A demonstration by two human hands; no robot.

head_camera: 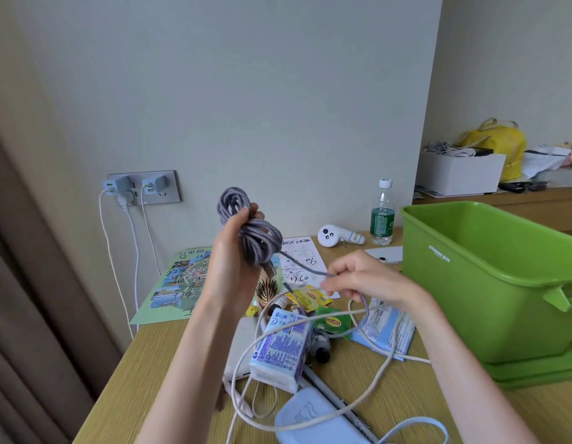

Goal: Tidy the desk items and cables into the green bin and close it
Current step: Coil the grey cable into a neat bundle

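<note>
Left hand [233, 251] grips coiled braided grey cable [255, 232] (right hand [368, 280] pinches tail).

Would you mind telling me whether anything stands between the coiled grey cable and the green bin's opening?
Nothing visible blocks it: the green bin stands open to the right, no lid on top. Only the right hand, pinching the cable's loose tail, lies between the coil in the left hand and the bin.
</note>
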